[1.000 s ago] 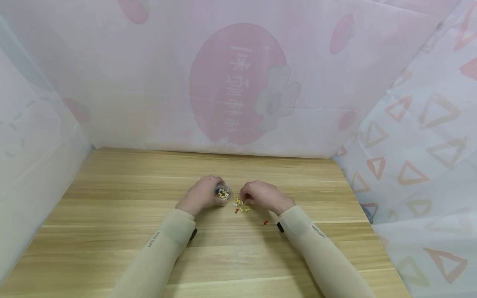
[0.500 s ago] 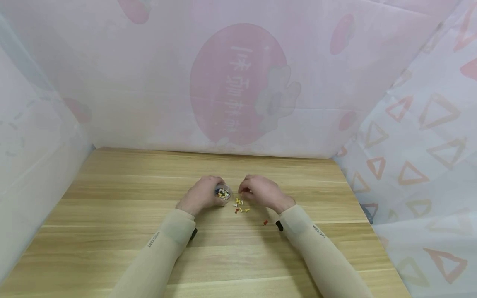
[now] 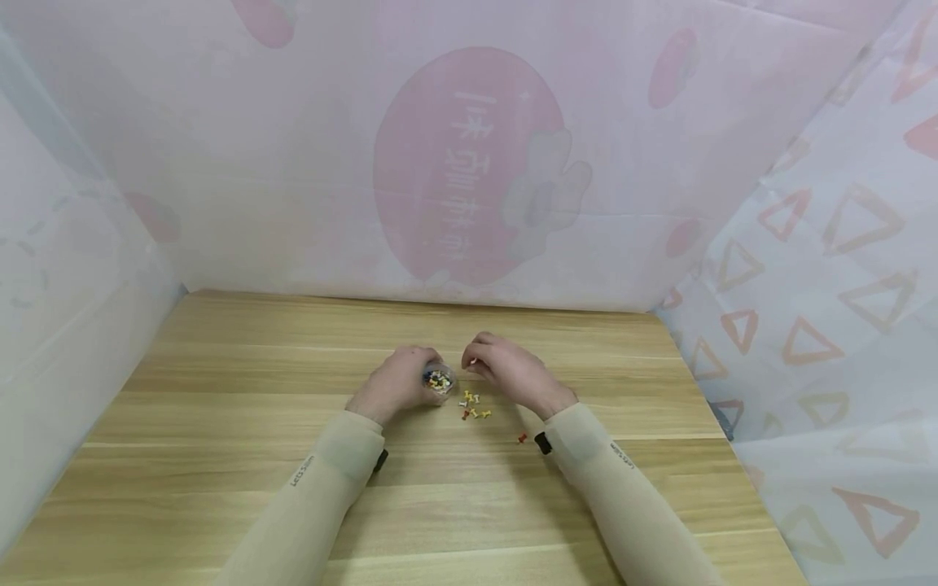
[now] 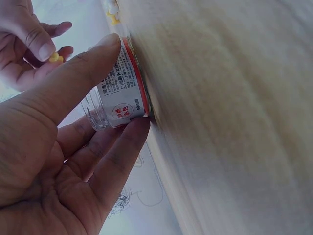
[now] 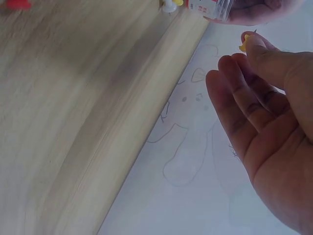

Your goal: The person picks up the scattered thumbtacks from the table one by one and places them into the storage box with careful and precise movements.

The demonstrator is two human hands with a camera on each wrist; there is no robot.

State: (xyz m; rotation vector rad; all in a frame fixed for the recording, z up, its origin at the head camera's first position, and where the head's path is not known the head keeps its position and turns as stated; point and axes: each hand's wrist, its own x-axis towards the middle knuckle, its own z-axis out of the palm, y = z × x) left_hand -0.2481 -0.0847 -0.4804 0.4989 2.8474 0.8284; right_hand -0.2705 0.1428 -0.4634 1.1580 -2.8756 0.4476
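My left hand [image 3: 399, 380] grips a small clear jar [image 4: 120, 88] with a white and red label, standing on the table with its screw-thread mouth up. Inside the jar lie many push pins [image 3: 438, 381] in mixed colours. Between thumb and forefinger, my right hand [image 3: 509, 370] pinches a yellow push pin [image 5: 244, 44], its metal point showing past the fingertip. That hand is raised just right of the jar, near the height of its mouth. Several loose push pins [image 3: 473, 413], yellow, white and red, lie on the wood in front of the right hand.
A single red push pin [image 3: 522, 438] lies apart, near the right wrist. The wooden table [image 3: 220, 456] meets a printed backdrop [image 3: 293, 203] at the back, with sheets hanging along both sides.
My right hand has lifted from the loose pins and moved up and left toward the jar, a yellow push pin in its fingers. The left hand and the jar have stayed put.
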